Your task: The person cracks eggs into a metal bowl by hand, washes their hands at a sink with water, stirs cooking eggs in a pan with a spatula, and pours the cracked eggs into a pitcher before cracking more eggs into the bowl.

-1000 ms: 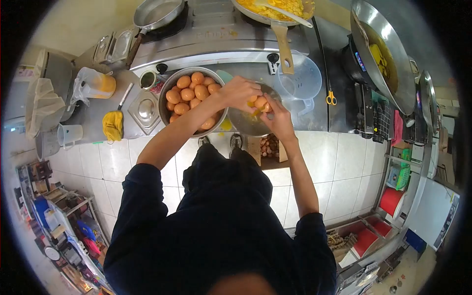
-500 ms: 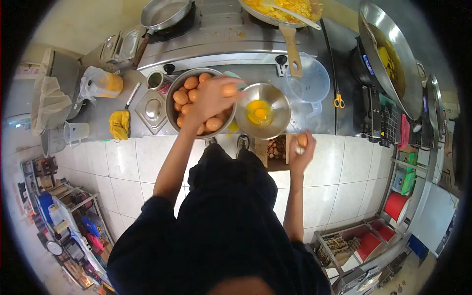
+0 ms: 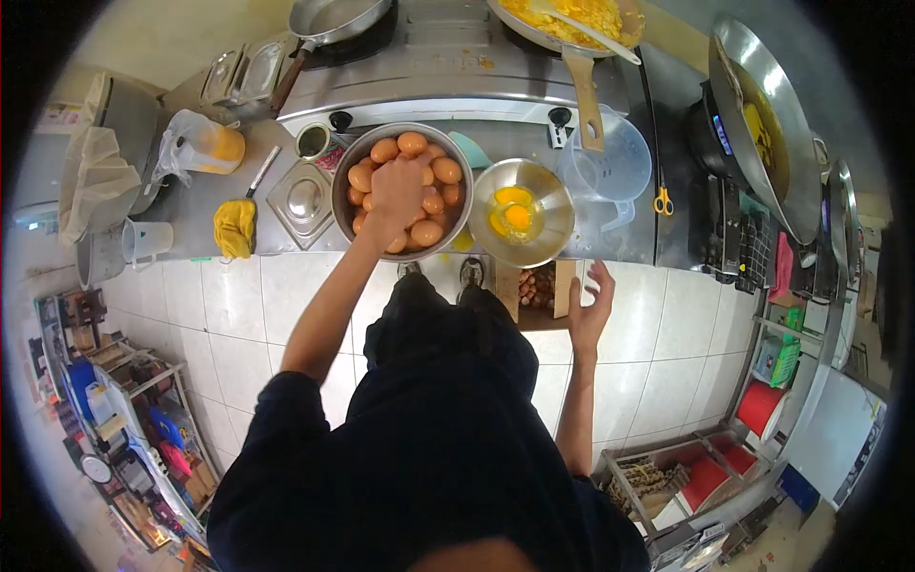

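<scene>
My left hand [image 3: 398, 198] reaches down into a metal bowl [image 3: 339, 212] piled with brown eggs [image 3: 426, 233]. Its fingers point down among the eggs and are partly hidden, so a grip on one cannot be made out. To the right, a steel mixing bowl [image 3: 544, 246] holds cracked eggs with bright yolks [image 3: 516, 217]. My right hand [image 3: 589, 310] is open and empty, fingers apart, just right of a cardboard box [image 3: 507, 289]. Broken eggshells [image 3: 536, 286] lie in that box on the floor, below the counter edge.
A clear plastic jug [image 3: 610, 157] and orange scissors [image 3: 663, 201] are on the right. Behind, a pan of yellow egg [image 3: 577, 29] has its handle [image 3: 588, 105] over the counter. A steel lid [image 3: 302, 205], yellow cloth [image 3: 233, 229] and jug of orange liquid [image 3: 217, 148] are left.
My left hand has moved left and down into the egg bowl. My right hand has let go of the eggshell it held and opened. More yolk shows in the mixing bowl. The view has shifted slightly.
</scene>
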Action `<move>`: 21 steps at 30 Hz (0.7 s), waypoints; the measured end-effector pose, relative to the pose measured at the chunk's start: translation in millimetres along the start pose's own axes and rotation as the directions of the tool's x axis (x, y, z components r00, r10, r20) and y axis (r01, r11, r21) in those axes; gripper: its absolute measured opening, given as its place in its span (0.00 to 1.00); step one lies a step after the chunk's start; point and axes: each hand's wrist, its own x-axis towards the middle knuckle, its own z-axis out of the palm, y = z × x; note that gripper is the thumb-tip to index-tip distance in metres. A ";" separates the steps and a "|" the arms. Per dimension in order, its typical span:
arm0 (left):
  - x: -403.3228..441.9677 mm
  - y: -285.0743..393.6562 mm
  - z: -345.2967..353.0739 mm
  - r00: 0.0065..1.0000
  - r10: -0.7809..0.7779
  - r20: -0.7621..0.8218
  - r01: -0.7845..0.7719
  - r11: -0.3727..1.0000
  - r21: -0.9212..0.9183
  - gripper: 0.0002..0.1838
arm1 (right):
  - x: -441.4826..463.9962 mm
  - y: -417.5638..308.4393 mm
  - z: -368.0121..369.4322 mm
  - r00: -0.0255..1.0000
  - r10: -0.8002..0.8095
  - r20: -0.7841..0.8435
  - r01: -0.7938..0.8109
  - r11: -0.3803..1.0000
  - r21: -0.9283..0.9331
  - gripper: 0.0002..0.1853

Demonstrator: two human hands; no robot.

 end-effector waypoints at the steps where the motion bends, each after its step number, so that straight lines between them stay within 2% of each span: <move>1: 1.7 -3.7 -0.2 0.997 0.076 0.008 -0.076 0.995 0.070 0.20 | 10.2 -22.4 9.5 0.996 -0.093 -0.015 0.093 0.996 0.006 0.20; 2: 0.2 -7.3 -2.8 0.998 0.063 -0.003 -0.062 0.996 0.071 0.20 | 16.8 -41.8 18.6 0.994 -0.107 -0.008 0.107 0.994 0.012 0.20; 4: -2.9 -15.8 -12.2 0.988 0.151 0.016 -0.152 0.988 0.036 0.19 | 30.2 -78.5 42.6 0.961 -0.138 0.239 0.095 0.978 0.184 0.20; 5: -9.1 -18.4 -14.5 0.980 0.185 -0.077 -0.186 0.982 -0.014 0.21 | 39.1 -96.9 60.9 0.930 -0.247 0.273 0.190 0.957 0.219 0.20; 6: -13.8 -23.0 -9.6 0.980 0.175 -0.095 -0.177 0.984 -0.007 0.21 | 49.4 -114.9 81.2 0.886 -0.352 0.300 0.282 0.925 0.255 0.21; 8: -23.7 -30.9 3.7 0.950 0.103 -0.293 -0.196 0.932 -0.305 0.27 | 67.6 -148.4 121.2 0.817 -0.463 0.344 0.420 0.886 0.195 0.23; 9: -32.3 -22.6 -11.0 0.987 -0.020 -0.163 -0.045 0.921 -0.387 0.28 | 74.1 -157.4 139.0 0.812 -0.471 0.344 0.428 0.882 0.199 0.23; 10: -36.6 -21.3 -8.8 0.985 -0.025 -0.170 -0.043 0.921 -0.387 0.28 | 79.4 -163.0 156.5 0.757 -0.523 0.392 0.467 0.853 0.235 0.24; 11: -39.7 -22.1 -4.3 0.967 -0.083 -0.242 -0.089 0.779 -0.621 0.27 | 82.4 -166.1 168.2 0.695 -0.571 0.437 0.502 0.820 0.274 0.25; 12: -43.9 -21.6 -7.4 0.942 -0.158 -0.295 -0.154 0.578 -0.801 0.25 | 83.8 -167.1 173.6 0.687 -0.578 0.441 0.508 0.816 0.277 0.25; 13: -48.2 -23.4 -11.1 0.955 -0.160 -0.248 -0.126 0.538 -0.833 0.21 | 86.2 -167.4 177.3 0.683 -0.587 0.434 0.503 0.810 0.302 0.26; 14: -51.4 -25.5 -14.9 0.951 -0.174 -0.256 -0.128 0.533 -0.836 0.21 | 89.3 -167.5 180.5 0.677 -0.597 0.430 0.500 0.802 0.327 0.27; 15: -55.1 -25.8 -18.5 0.969 -0.213 -0.127 -0.051 0.332 -0.942 0.22 | 89.4 -169.8 180.4 0.719 -0.580 0.381 0.459 0.810 0.365 0.26; 16: -56.2 -25.4 -17.8 0.975 -0.215 -0.062 -0.013 0.220 -0.975 0.22 | 86.7 -170.1 177.2 0.712 -0.584 0.389 0.465 0.808 0.362 0.26; 17: -57.0 -25.2 -17.2 0.976 -0.217 0.004 0.027 0.105 -0.994 0.22 | 83.5 -169.5 172.0 0.794 -0.524 0.308 0.356 0.811 0.464 0.25; 18: -54.2 -24.4 -17.1 0.971 -0.197 0.137 0.082 -0.263 -0.961 0.24 | 81.2 -168.4 166.0 0.867 -0.443 0.230 0.251 0.785 0.566 0.24; 19: -51.6 -22.0 -16.7 0.959 -0.124 0.254 0.133 -0.594 -0.794 0.26 | 79.3 -165.7 157.7 0.858 -0.496 0.133 0.354 0.758 0.548 0.23; 20: -48.2 -15.5 -14.8 0.961 -0.116 0.250 0.134 -0.596 -0.792 0.26 | 77.7 -164.0 150.5 0.858 -0.498 0.128 0.360 0.759 0.542 0.23; 21: -45.2 -0.7 -20.1 0.964 -0.095 0.249 0.151 -0.575 -0.804 0.28 | 75.9 -167.4 139.8 0.808 -0.586 0.060 0.505 0.742 0.440 0.23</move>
